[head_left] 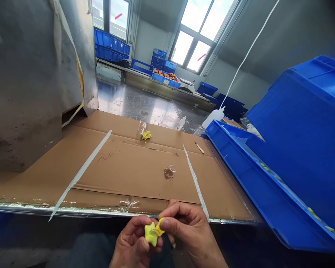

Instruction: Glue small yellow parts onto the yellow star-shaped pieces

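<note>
Just below the table's front edge, my left hand (132, 243) and my right hand (185, 229) meet. The left hand's fingers are closed around a small yellow-green star-shaped piece (150, 233). The right hand pinches a small yellow part (160, 226) against the star's upper right side. Cardboard (123, 167) taped with white strips covers the table in front of my hands. A small yellow and green toy piece (146, 135) lies on the cardboard's far side, and a small clear cap (171, 169) sits by a dark stain near the middle.
A tilted blue bin (301, 149) with a few small yellow parts fills the right side. White squeeze bottles (213, 117) and a thin blade-like tool (199, 147) lie beyond the cardboard. A grey metal panel (25, 82) stands at left. Blue crates (111, 46) line the far bench.
</note>
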`<state>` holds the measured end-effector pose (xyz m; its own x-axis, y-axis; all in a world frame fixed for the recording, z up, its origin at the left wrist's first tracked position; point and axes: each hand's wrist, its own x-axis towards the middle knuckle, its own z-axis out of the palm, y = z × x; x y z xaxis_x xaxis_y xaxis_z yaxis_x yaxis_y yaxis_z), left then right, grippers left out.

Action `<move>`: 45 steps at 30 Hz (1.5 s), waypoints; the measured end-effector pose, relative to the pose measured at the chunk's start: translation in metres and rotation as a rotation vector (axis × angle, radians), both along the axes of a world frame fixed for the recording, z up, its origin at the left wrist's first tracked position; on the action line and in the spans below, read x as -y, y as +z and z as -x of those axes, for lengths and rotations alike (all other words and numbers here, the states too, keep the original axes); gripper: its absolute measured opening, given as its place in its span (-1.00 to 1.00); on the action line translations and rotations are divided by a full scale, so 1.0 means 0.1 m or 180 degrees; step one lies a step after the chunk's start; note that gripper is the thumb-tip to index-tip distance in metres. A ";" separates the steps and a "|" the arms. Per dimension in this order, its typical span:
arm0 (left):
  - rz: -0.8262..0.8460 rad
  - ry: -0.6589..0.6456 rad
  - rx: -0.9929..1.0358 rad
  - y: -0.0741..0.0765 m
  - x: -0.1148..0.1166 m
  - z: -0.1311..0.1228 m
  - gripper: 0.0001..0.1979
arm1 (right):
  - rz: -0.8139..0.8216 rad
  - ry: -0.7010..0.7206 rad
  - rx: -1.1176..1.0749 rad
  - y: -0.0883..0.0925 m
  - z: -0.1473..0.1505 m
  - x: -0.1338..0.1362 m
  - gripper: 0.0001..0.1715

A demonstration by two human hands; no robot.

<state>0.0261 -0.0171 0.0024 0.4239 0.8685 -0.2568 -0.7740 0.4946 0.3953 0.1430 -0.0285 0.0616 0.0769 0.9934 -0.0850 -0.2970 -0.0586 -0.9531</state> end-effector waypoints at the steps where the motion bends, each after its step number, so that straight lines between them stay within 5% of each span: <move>1: -0.0004 0.0002 0.0005 0.01 0.00 0.00 -0.65 | 0.0029 -0.0030 0.0076 0.00 0.00 0.00 -0.88; 45: 0.0044 0.0191 -0.0113 0.05 0.00 0.02 -0.67 | -0.0581 -0.0138 0.1690 0.07 0.00 0.02 -0.95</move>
